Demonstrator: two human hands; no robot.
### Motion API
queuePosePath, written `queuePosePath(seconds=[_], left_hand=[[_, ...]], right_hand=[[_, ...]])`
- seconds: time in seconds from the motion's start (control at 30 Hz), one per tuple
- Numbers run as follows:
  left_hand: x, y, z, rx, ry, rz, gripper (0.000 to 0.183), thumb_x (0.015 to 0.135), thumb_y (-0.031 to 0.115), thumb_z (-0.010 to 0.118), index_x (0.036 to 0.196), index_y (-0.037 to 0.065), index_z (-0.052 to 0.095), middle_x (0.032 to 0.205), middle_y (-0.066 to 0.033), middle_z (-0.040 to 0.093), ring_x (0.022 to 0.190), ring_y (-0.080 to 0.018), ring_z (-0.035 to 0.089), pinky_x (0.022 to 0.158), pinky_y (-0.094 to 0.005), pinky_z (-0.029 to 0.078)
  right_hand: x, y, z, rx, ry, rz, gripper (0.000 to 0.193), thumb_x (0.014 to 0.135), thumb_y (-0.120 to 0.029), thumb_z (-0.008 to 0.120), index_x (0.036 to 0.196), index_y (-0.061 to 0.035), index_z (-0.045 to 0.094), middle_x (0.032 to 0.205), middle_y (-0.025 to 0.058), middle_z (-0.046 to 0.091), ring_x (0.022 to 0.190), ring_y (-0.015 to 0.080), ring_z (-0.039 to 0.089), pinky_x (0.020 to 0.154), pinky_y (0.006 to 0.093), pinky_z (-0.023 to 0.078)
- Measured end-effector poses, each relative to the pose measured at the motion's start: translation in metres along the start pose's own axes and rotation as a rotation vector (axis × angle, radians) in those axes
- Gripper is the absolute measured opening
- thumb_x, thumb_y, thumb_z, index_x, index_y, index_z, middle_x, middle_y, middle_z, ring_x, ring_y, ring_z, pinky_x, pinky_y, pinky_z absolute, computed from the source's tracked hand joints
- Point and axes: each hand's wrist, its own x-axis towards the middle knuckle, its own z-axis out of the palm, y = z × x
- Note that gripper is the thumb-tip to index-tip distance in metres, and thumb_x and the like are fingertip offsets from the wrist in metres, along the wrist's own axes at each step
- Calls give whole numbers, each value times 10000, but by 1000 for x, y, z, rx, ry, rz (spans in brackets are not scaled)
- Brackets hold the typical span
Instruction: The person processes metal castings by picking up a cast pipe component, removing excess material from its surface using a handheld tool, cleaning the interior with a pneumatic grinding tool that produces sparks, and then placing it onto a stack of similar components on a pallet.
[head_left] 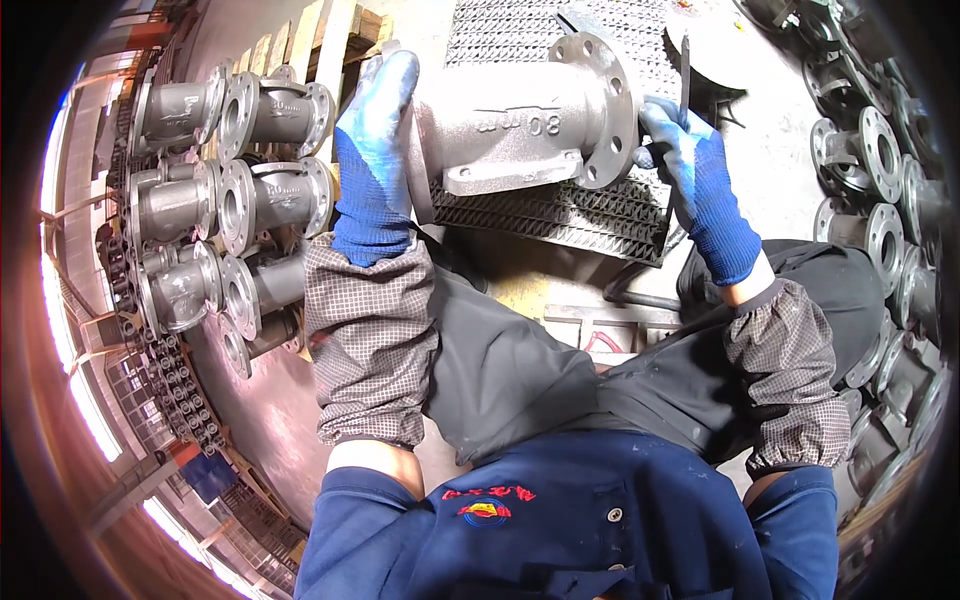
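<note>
A grey cast-metal valve body [505,115] with round, bolt-holed flanges lies across a perforated metal bench top [560,215] in front of me. My left hand [380,140], in a blue coated glove, grips the rim of its left flange. To the right of the other flange, my right hand [685,155], gloved the same way, is closed around a slim dark bar-shaped tool [685,75] that points away from me. The fingers are near the right flange; whether they touch it I cannot tell. A flat pad with raised lettering shows on the casting.
Similar flanged castings [275,115] are stacked at the left beside a wooden pallet [290,45]. More castings [865,155] are piled along the right. Under the bench, a dark hose or bar [640,298] lies near my knees. Beyond the bench is a dark pointed metal piece [715,95].
</note>
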Motion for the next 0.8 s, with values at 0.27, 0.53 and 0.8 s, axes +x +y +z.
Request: queuePosePath(seconds=[0.27, 0.53, 0.8], left_hand=[[-6, 13, 0, -485, 72, -393, 502, 921, 379, 553, 1256, 7, 527, 1165, -130, 591, 1049, -237, 601, 894, -378, 516], [-8, 13, 3, -575, 93, -373, 490, 922, 367, 557, 1252, 5, 535, 1162, -125, 596, 1054, -235, 597, 907, -382, 503], [-24, 2, -13, -506, 138, -370, 437, 937, 303, 565, 1212, -36, 577, 1142, -101, 625, 1047, -176, 596, 933, -314, 464]], right_hand=[[0, 8, 8, -28, -4, -51, 412, 910, -207, 611, 1185, 97, 573, 896, 100, 659, 619, 91, 575, 561, 220, 464], [6, 40, 5, -281, 67, -202, 457, 965, -388, 558, 1130, 32, 630, 682, -27, 556, 567, 32, 443, 500, 213, 351], [-6, 28, 20, -273, 41, -12, 444, 989, -373, 513, 1126, 37, 614, 714, 24, 573, 575, 58, 528, 523, 229, 481]])
